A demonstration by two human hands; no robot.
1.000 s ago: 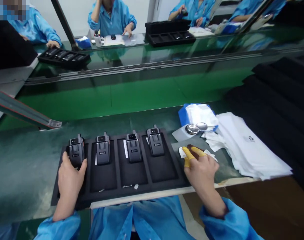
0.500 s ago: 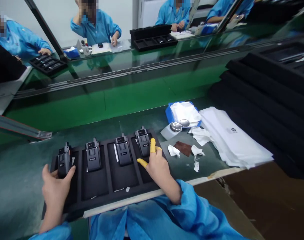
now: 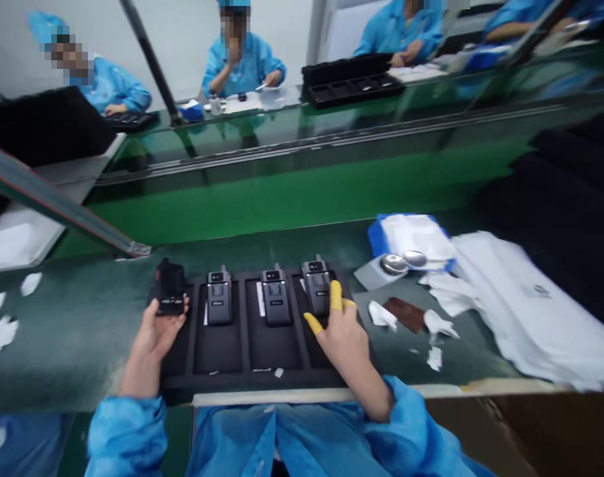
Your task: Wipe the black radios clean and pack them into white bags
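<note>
My left hand (image 3: 154, 339) grips the lower end of a black two-way radio (image 3: 170, 286) above the tray's left compartment, its thumb and fingers on the sides. Its dark face, with small light marks near the bottom, is turned toward me. Three more two-way radios, the left one (image 3: 219, 298), the middle one (image 3: 275, 296) and the right one (image 3: 316, 286), rest in the other compartments of the black foam tray (image 3: 302, 379). Over the right compartment, my right hand (image 3: 349, 338), wearing yellow finger cots, has thumb and forefinger spread beside the right radio. Whether the forefinger touches it is unclear.
Right of the tray are a blue box (image 3: 379, 235) of white wipes, a bottle (image 3: 376, 273) with a metal top, a brown cloth (image 3: 405, 314) and white bags (image 3: 535, 305). Black foam (image 3: 555, 199) is stacked behind. A metal post (image 3: 63, 199) slants at left. Several co-workers sit opposite.
My left hand has raised and turned the left radio, so a different face shows. My right hand keeps nearly the same pose by the right radio. The view has swung left.
</note>
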